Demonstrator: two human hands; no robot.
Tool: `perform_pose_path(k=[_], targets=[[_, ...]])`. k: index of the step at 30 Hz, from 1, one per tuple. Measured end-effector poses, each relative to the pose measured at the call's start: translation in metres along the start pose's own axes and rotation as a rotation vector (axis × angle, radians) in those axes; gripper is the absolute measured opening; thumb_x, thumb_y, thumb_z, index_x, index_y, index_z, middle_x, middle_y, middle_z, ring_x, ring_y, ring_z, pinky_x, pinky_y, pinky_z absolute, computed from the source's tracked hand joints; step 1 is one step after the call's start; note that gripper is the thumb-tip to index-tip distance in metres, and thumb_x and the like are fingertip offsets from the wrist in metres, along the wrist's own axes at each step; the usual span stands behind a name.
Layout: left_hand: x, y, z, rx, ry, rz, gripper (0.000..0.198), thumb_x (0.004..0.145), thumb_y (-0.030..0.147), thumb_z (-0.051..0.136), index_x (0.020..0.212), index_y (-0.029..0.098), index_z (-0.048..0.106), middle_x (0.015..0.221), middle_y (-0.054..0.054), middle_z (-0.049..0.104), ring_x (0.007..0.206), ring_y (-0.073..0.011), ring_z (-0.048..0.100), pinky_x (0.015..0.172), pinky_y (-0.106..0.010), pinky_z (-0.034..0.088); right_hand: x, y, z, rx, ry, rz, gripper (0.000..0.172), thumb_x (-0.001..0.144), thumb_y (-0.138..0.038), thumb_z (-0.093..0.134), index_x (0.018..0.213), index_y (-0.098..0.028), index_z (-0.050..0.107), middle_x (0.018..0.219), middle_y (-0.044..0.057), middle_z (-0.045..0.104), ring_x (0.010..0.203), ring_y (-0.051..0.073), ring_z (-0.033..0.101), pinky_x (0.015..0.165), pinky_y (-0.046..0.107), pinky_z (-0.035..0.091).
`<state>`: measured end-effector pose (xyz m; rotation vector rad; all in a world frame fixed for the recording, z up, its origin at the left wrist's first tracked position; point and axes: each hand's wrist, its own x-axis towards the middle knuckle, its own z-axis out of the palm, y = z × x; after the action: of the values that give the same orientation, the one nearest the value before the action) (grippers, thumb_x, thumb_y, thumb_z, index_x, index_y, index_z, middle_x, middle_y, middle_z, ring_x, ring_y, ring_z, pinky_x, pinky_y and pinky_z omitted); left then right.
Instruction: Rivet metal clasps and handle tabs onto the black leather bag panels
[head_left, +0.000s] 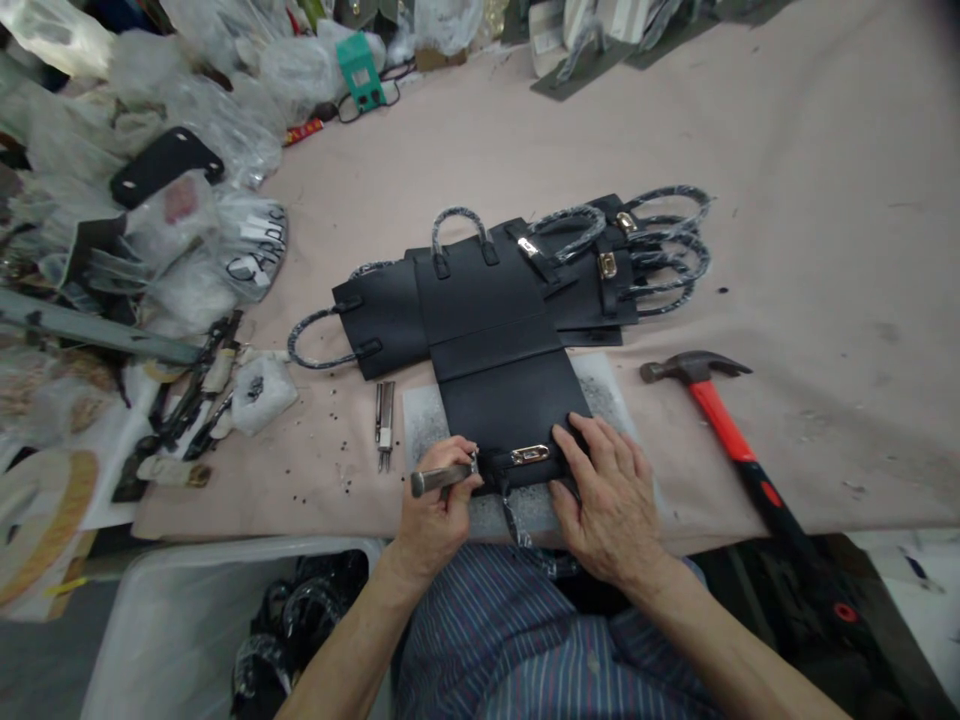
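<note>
A black leather bag panel lies unfolded toward me, its near end resting on a speckled pale slab. A metal clasp sits on a strap close to the near edge. My left hand is closed around a metal punch, which leans with its tip at the left end of the strap. My right hand lies with spread fingers on the panel's right side, pressing it down. A plastic-wrapped handle hangs from the near edge between my hands.
A claw hammer with a red and black grip lies at right. More black panels with wrapped handles are stacked behind. Metal punches lie left of the slab. Plastic bags crowd the left side. A white bin stands below the table edge.
</note>
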<state>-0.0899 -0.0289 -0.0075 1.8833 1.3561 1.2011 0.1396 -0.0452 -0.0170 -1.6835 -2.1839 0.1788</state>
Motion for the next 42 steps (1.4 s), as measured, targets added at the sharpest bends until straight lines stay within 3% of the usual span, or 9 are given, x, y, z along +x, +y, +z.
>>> perform_pose_path(k=[13, 16, 19, 23, 27, 32, 35, 37, 42], targets=[[0.006, 0.003, 0.007, 0.05, 0.024, 0.05, 0.013, 0.086, 0.01, 0.06, 0.094, 0.02, 0.061, 0.103, -0.006, 0.069, 0.099, -0.0192, 0.069, 0.088, -0.035, 0.058, 0.002, 0.004, -0.008, 0.168, 0.036, -0.024, 0.056, 0.092, -0.032, 0.055, 0.146, -0.02, 0.046, 0.15, 0.016, 0.048, 0.14, 0.036, 0.041, 0.113, 0.059, 0.036], [0.007, 0.006, 0.008, 0.066, -0.005, 0.032, 0.015, 0.084, 0.01, 0.061, 0.094, 0.02, 0.062, 0.102, -0.007, 0.069, 0.096, -0.0195, 0.07, 0.086, -0.034, 0.058, 0.002, 0.031, -0.028, 0.257, 0.157, -0.009, 0.05, 0.094, -0.035, 0.054, 0.142, -0.021, 0.049, 0.142, 0.015, 0.054, 0.132, 0.032, 0.051, 0.107, 0.053, 0.044], [0.008, 0.009, 0.008, 0.093, -0.008, 0.046, 0.015, 0.083, 0.009, 0.061, 0.093, 0.02, 0.062, 0.1, -0.006, 0.069, 0.095, -0.0193, 0.069, 0.086, -0.034, 0.057, -0.005, 0.079, -0.053, 0.026, 0.279, 0.096, 0.045, 0.094, -0.039, 0.054, 0.133, -0.017, 0.055, 0.134, 0.019, 0.058, 0.124, 0.036, 0.054, 0.102, 0.053, 0.046], [0.007, 0.011, 0.009, 0.088, 0.015, 0.037, 0.013, 0.083, 0.009, 0.061, 0.091, 0.02, 0.062, 0.096, -0.005, 0.069, 0.09, -0.0187, 0.069, 0.083, -0.032, 0.056, -0.026, 0.139, -0.066, -0.247, 0.028, 0.271, 0.038, 0.092, -0.044, 0.05, 0.113, -0.015, 0.064, 0.105, 0.022, 0.064, 0.095, 0.037, 0.062, 0.079, 0.049, 0.048], [0.007, 0.012, 0.009, 0.104, 0.006, 0.015, 0.012, 0.084, 0.011, 0.06, 0.091, 0.02, 0.063, 0.091, -0.005, 0.068, 0.087, -0.0187, 0.067, 0.082, -0.032, 0.055, -0.028, 0.157, -0.064, -0.014, -0.096, 0.461, 0.017, 0.082, -0.037, 0.055, 0.081, -0.021, 0.06, 0.074, 0.01, 0.059, 0.068, 0.027, 0.058, 0.06, 0.038, 0.045], [0.008, 0.016, 0.007, 0.112, -0.005, 0.027, 0.011, 0.082, 0.01, 0.06, 0.087, 0.019, 0.063, 0.089, -0.005, 0.067, 0.085, -0.0186, 0.066, 0.08, -0.032, 0.054, -0.001, 0.118, -0.088, 0.777, -0.279, 0.787, 0.015, 0.074, -0.037, 0.054, 0.065, -0.025, 0.052, 0.055, -0.004, 0.046, 0.045, 0.013, 0.04, 0.04, 0.027, 0.038], [0.009, 0.017, 0.006, 0.113, -0.001, 0.02, 0.011, 0.081, 0.009, 0.06, 0.085, 0.019, 0.063, 0.087, -0.003, 0.067, 0.082, -0.0179, 0.066, 0.077, -0.031, 0.054, 0.011, 0.07, -0.115, 1.03, -0.211, 0.862, 0.019, 0.083, -0.041, 0.053, 0.075, -0.024, 0.05, 0.058, -0.007, 0.042, 0.04, 0.009, 0.034, 0.036, 0.022, 0.03], [0.009, 0.016, 0.006, 0.107, 0.007, 0.02, 0.012, 0.081, 0.009, 0.06, 0.086, 0.019, 0.063, 0.087, -0.003, 0.067, 0.082, -0.0176, 0.066, 0.076, -0.03, 0.054, 0.015, 0.037, -0.132, 0.954, -0.079, 0.722, 0.032, 0.091, -0.054, 0.048, 0.084, -0.023, 0.053, 0.058, -0.007, 0.043, 0.039, 0.01, 0.035, 0.036, 0.022, 0.028], [0.007, 0.01, 0.009, 0.116, 0.02, 0.031, 0.013, 0.08, 0.008, 0.061, 0.086, 0.019, 0.064, 0.086, -0.003, 0.067, 0.08, -0.0178, 0.066, 0.074, -0.03, 0.053, 0.022, -0.019, -0.158, 0.355, 0.065, -0.059, 0.035, 0.101, -0.047, 0.04, 0.078, -0.023, 0.051, 0.057, -0.002, 0.054, 0.047, 0.013, 0.047, 0.047, 0.028, 0.031]])
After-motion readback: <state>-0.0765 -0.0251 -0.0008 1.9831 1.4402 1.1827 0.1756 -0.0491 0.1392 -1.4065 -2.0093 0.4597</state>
